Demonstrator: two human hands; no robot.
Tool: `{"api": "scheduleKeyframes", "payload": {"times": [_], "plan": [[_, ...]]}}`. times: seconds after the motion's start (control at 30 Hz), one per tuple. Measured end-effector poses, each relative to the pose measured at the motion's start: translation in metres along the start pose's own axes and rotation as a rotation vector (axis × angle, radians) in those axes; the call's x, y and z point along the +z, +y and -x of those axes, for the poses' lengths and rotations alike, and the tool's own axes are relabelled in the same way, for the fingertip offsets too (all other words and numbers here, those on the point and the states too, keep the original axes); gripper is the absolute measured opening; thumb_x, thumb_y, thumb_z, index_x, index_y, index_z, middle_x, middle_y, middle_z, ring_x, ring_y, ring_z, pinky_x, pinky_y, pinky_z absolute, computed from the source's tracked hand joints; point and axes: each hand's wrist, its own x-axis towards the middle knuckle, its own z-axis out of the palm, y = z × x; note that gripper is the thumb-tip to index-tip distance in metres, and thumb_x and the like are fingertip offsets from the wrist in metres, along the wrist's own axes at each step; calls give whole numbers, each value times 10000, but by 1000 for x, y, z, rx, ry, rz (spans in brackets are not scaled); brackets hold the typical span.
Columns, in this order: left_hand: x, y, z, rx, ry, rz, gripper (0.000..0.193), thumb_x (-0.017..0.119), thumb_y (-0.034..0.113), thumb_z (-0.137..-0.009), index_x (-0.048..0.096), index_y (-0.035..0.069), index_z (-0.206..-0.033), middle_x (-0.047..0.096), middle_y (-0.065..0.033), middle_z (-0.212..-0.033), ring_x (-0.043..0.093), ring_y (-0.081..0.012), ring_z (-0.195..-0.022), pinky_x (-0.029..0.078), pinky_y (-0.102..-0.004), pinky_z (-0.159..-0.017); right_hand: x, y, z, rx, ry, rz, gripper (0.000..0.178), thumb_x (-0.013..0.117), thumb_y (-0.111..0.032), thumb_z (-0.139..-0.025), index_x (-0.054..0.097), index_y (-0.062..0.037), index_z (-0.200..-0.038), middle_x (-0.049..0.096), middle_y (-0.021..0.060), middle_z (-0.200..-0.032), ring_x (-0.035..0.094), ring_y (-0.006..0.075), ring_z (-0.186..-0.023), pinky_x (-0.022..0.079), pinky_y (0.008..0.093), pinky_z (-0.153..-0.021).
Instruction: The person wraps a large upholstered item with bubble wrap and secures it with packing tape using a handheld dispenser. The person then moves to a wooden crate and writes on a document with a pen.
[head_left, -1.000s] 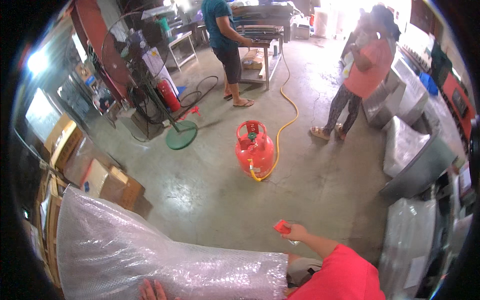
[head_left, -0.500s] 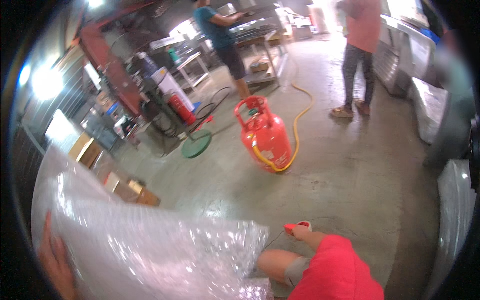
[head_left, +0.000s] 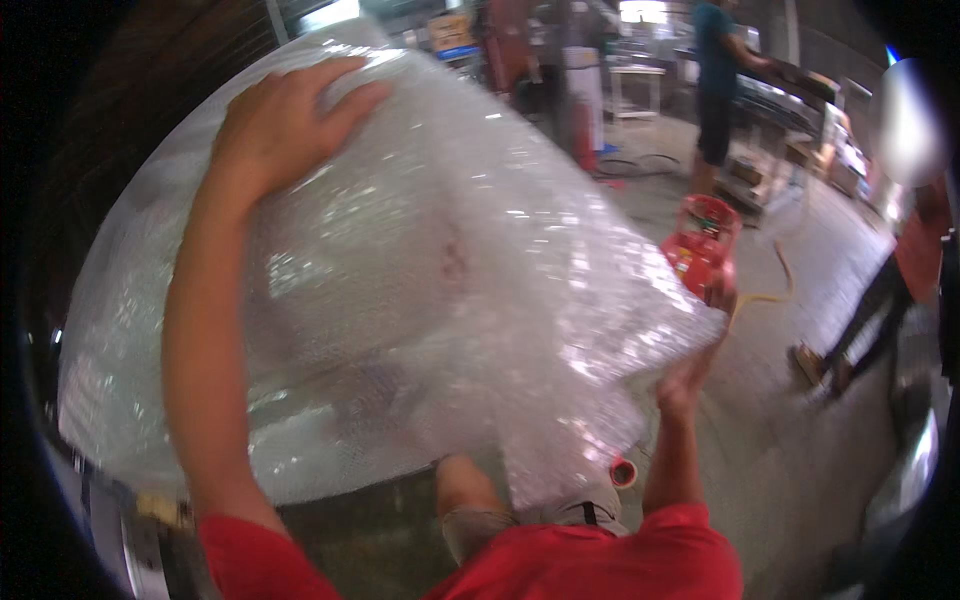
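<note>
A large bubble-wrapped bundle stands in front of me and fills much of the head view; what is inside is blurred by the wrap. My left hand lies on its upper left part, thumb and fingers spread against the plastic. At the right-hand corner, my right hand holds the wrap's edge, its fingers partly covered by the plastic and smeared by motion. Below that corner, a red roll of tape rests on the floor by my leg.
Beyond the bundle's right edge stands a red gas cylinder with a yellow hose trailing over the floor. One person works at a bench further back. Another person stands at the far right. Wrapped items line the right side.
My right hand has come up from beside the tape on the floor to the bundle's right corner. My left hand is higher on the wrap, and the view has swung left.
</note>
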Motion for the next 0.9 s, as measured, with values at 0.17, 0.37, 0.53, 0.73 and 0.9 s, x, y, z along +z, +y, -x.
{"api": "scheduleKeyframes", "payload": {"times": [0.17,0.37,0.53,0.73,0.9], "plan": [[-9,23,-8,18,92,16,554,617,524,-911,656,132,-1300,674,-154,-1250,651,-333,-1133,487,-447,-994,54,-132,-89,-342,-332,477,1074,856,-293,-619,318,-49,-1515,463,174,-1456,444,336,-1347,305,494,-1129],[-10,69,105,247,-117,-11,1187,826,635,-614,295,175,-1570,265,-126,-1629,214,-350,-1511,108,-617,-1202,63,-109,-124,138,-70,4,521,503,171,-697,692,23,-1159,717,124,-1089,668,198,-993,512,282,-873],[57,39,172,110,20,-186,1165,918,408,-563,323,245,-1552,177,-107,-1653,164,-359,-1517,132,-644,-1189,45,-96,-131,260,-222,-306,398,507,123,-788,703,34,-1123,724,85,-971,667,136,-907,519,255,-832],[73,21,160,244,170,-177,883,842,180,-684,445,141,-1471,447,-142,-1515,424,-329,-1407,331,-531,-1152,63,-84,-98,364,-72,-360,395,648,-17,-881,577,18,-1269,659,102,-1104,636,136,-941,522,283,-808],[-6,45,135,-6,148,187,512,700,72,-780,601,6,-1277,700,-178,-1123,669,-379,-1070,520,-418,-931,60,-70,-83,185,-247,-412,293,645,5,-810,651,20,-1103,665,74,-999,612,161,-963,491,298,-816]]}}
